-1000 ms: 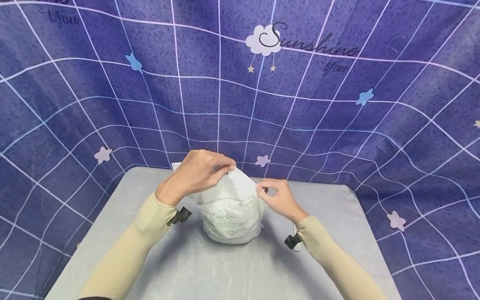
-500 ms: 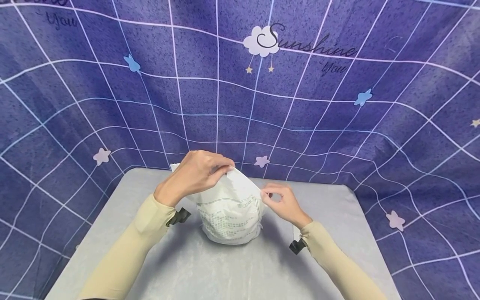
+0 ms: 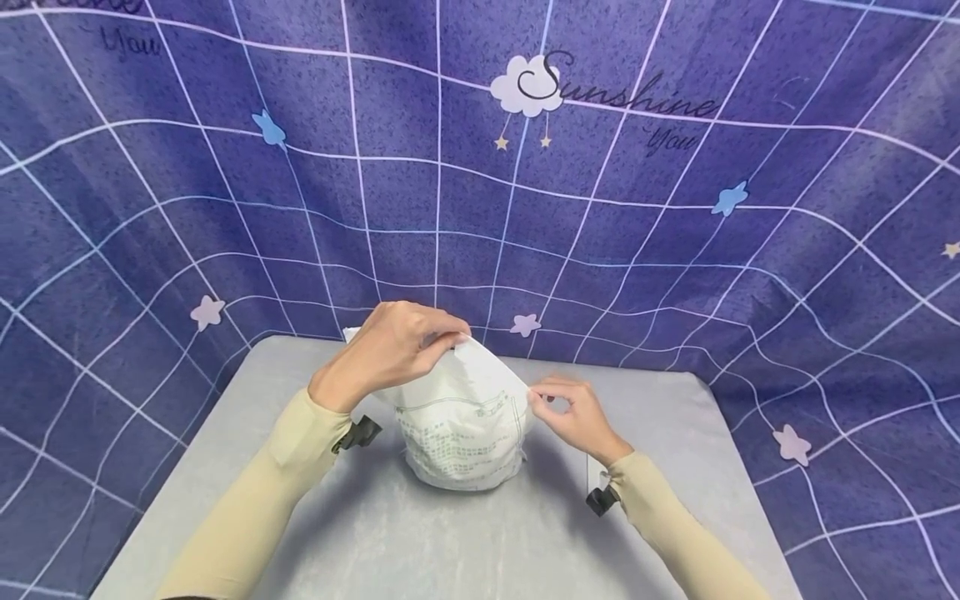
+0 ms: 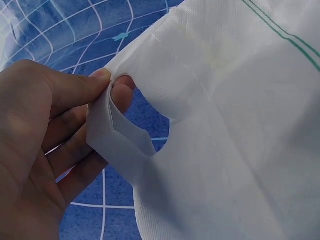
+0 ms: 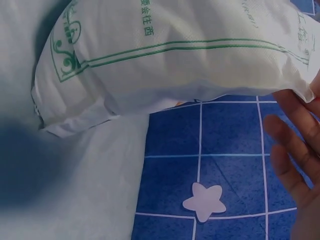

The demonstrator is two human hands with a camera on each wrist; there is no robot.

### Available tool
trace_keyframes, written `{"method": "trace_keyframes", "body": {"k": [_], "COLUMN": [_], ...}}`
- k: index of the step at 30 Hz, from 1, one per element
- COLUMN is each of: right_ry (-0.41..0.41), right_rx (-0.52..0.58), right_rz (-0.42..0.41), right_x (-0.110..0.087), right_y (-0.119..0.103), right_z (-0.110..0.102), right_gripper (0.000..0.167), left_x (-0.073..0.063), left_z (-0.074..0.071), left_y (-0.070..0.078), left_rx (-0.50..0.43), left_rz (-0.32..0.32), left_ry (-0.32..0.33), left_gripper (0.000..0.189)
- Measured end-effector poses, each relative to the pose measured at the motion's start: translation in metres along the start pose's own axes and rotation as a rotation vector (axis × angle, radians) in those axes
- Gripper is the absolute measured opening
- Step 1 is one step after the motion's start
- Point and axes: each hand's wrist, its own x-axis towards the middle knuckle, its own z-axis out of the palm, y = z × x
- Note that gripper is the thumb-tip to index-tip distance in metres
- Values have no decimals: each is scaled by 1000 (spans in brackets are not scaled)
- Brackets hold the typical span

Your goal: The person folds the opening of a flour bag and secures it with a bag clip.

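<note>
A bulging white bag [image 3: 461, 446] with printed lettering and green border lines stands upright on the table in the head view. My left hand [image 3: 393, 346] pinches its top rim between thumb and forefinger. In the left wrist view that hand [image 4: 40, 120] holds the strip beside the bag's oval handle hole [image 4: 150, 120]. On the other side, my right hand [image 3: 576, 412] pinches the top right corner, drawing the rim into a straight slope. The right wrist view shows those fingers [image 5: 300, 150] at the corner, partly cut off by the frame. What fills the bag is hidden.
A pale grey table top [image 3: 457, 550] lies under the bag. Purple-blue cloth [image 3: 420, 192] with grid lines and stars hangs behind and at both sides. Black wrist mounts [image 3: 358, 433] sit below the sleeves. A small white piece [image 3: 602, 479] shows beside the right wrist.
My right hand has moved a little right and down, still pinching the rim, and a longer stretch of the rim shows between the hands. The left hand stays where it was.
</note>
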Motion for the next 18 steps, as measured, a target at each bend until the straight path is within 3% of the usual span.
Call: {"method": "trace_keyframes", "body": {"k": [11, 18], "right_ry": [-1, -53], "right_rx": [-4, -45], "right_rz": [12, 29], "right_x": [0, 4], "right_y": [1, -4], "right_z": [-2, -6], "right_gripper": [17, 19], "left_x": [2, 1], "left_z": [0, 1], "left_y": [-2, -4], "left_rx": [3, -18], "left_rz": [0, 7], "left_ry": [-3, -9], "left_gripper": [13, 14]}}
